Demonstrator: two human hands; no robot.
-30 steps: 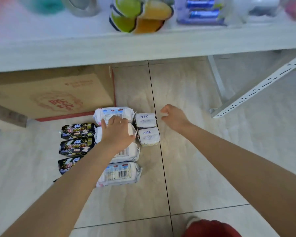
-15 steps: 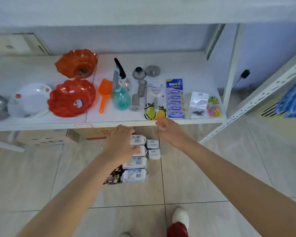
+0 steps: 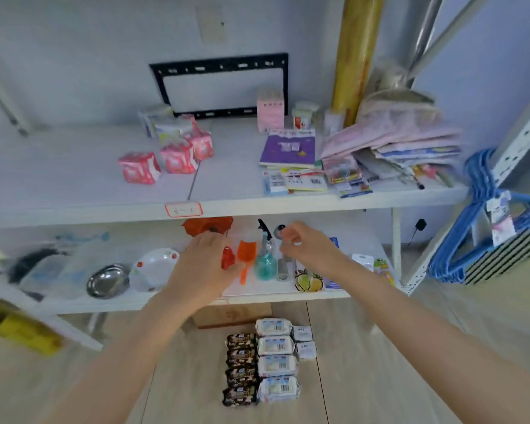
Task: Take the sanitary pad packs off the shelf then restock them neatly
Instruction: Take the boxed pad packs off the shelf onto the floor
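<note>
Hanging loose and empty, fingers half curled and blurring: left grip (image 3: 205,264), right grip (image 3: 306,249). Lying well below on pale tiled floor (image 3: 343,399): white plastic pad packs (image 3: 276,359).

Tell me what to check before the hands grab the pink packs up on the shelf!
1. Left hand free: ok, it holds nothing.
2. Right hand free: ok, fingers loosely curled, nothing in them.
3. Pink packs within sight on the upper shelf: ok, three stand near its middle.
4. Nothing stacked on them: ok.
5. Packs on the floor tidy: ok, they lie in neat rows side by side.
6. White-green packets behind the pink ones are pads too: cannot tell, too blurred.
</note>
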